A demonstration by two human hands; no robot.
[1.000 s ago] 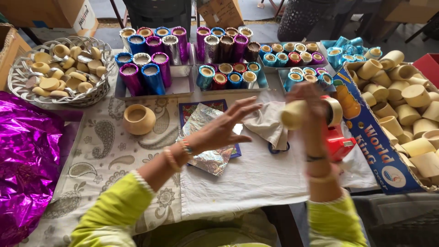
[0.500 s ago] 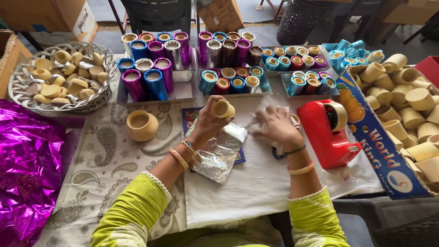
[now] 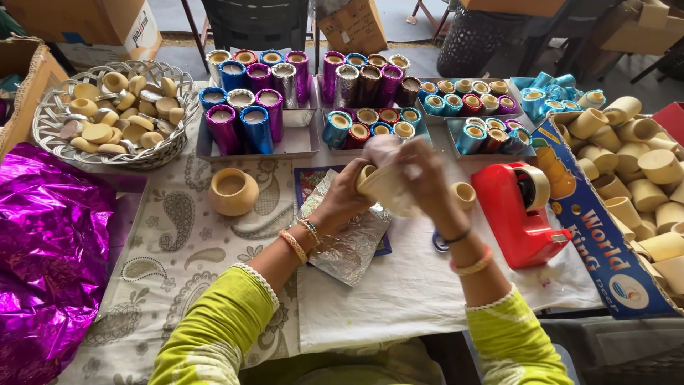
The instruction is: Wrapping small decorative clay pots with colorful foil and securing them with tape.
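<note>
Holding a tan cup [image 3: 375, 187] over silver foil [image 3: 350, 235], the left hand [image 3: 347, 199] grips it while the right hand [image 3: 420, 178] rubs with a white cloth [image 3: 388, 153]; steady turning probably cleans evenly.

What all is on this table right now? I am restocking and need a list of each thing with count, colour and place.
Plain beige candle cup: one, held between both hands.
Silver foil sheet: one, under the hands.
Red tape dispenser: one, right of centre.
Round clay pot: one, tan, left of centre.
White woven basket: one, far left, holding beige discs.
Foil-wrapped candles: many, blue, purple, silver, on back trays.
Purple foil: one crumpled sheet, left edge.
Left hand, right hand: on the cup.
</note>
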